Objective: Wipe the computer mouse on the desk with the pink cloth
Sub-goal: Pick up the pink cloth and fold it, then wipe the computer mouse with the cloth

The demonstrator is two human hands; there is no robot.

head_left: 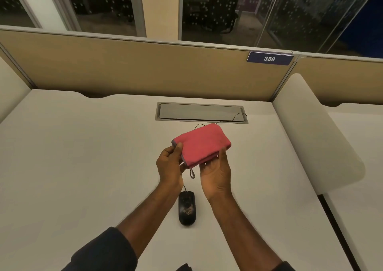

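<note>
Above the desk (83, 146), roughly mid-width, both hands hold the cloth (202, 144) clear of the surface. Cloth is folded into a thick pad, pink, with a grey edge and a small loop hanging from its near corner. Left hand (170, 167) is clamped on the pad's left edge, thumb on top. Right hand (216, 177) is closed on the near-right edge, palm turned up, fingers underneath. Two-handed hold probably keeps the folds together and presents a flat wiping face.

Mouse (187, 207) lies on the desk toward the near edge, below and between the wrists, untouched. Black, with pale smudges on its back. Its cable (240, 115) runs toward the far edge and into the grommet tray (200, 111).

Judgement: wiping not yet begun; cloth is being readied. Next move calls for lowering the pad onto the mouse, one hand perhaps steadying it, since a light mouse may slide.
</note>
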